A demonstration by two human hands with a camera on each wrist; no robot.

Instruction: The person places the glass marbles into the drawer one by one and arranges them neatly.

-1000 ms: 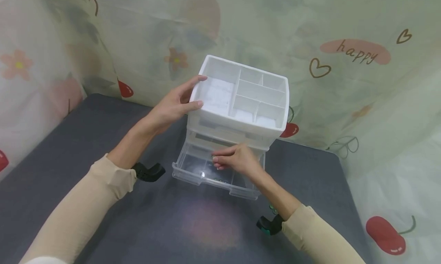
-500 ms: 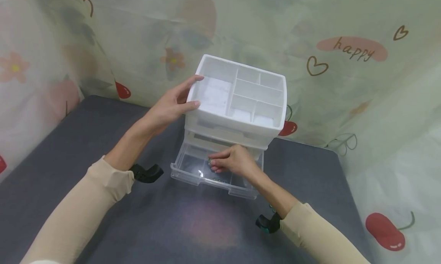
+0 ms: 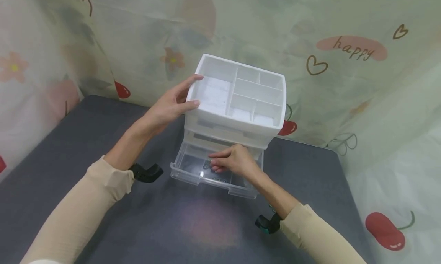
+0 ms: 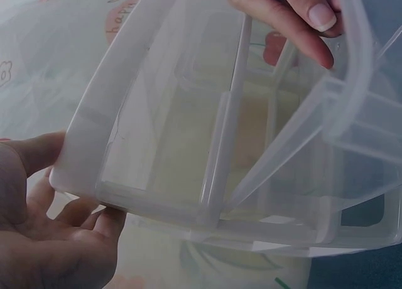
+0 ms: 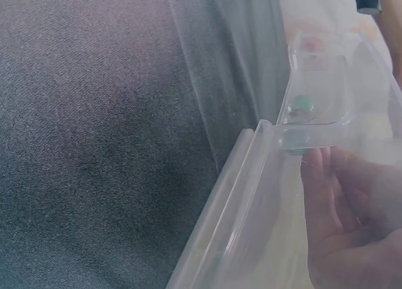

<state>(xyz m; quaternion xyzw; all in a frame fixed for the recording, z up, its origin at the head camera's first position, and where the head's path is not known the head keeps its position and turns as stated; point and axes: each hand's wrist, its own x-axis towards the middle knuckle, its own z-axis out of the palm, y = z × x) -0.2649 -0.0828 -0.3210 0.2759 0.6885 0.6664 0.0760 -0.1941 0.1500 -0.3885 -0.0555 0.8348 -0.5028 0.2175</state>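
Note:
A white desktop organizer (image 3: 224, 118) with a divided top tray stands on the table, and its lower clear drawer (image 3: 186, 176) is pulled out. My left hand (image 3: 170, 103) grips the organizer's left side at the top rim; in the left wrist view the thumb and curled fingers hold its corner. Above the drawer is my right hand (image 3: 237, 160), fingers pointing left and apparently holding nothing. Just below its fingertips lies a small greenish round thing (image 3: 207, 164), seen through the plastic in the right wrist view as a green spot (image 5: 303, 107). Several small rounded pieces (image 3: 218, 180) lie near the drawer's front.
Small green round pieces (image 3: 272, 208) lie on the dark tabletop (image 3: 155, 225) beside the right wrist, partly hidden by the arm. A printed curtain (image 3: 255, 23) hangs close behind the organizer. Black wrist cameras (image 3: 148, 173) jut out from both sleeves.
A small greenish piece pinched in my right fingertips has been let go into the drawer. The right hand moved slightly left and down earlier; the left hand keeps its grip.

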